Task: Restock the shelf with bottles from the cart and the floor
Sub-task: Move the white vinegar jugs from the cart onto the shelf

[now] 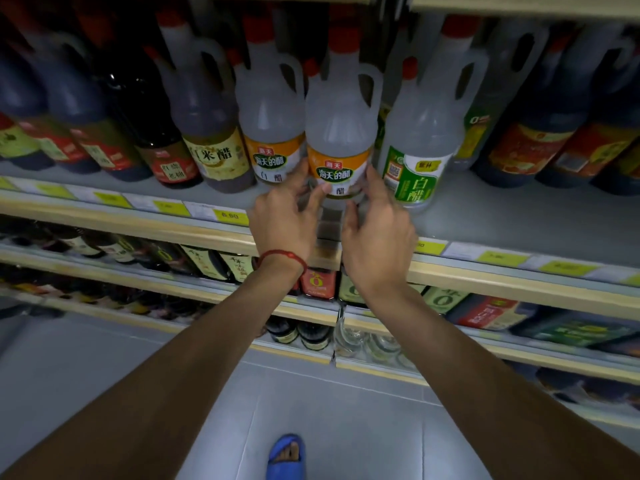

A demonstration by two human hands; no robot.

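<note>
Both hands cupped the orange-labelled white vinegar bottle (337,133) low at its base, left hand (282,216) at 9 o'clock, right hand (375,230) at 3 o'clock, fingers curled on it, likely squaring it upright on the shelf (519,220) front between matching neighbours.

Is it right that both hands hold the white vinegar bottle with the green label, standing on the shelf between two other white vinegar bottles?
Not quite. In the head view, the left hand and right hand hold the bottle with the orange label. The green-label bottle is its neighbour on the right. The rest is correct.
</note>
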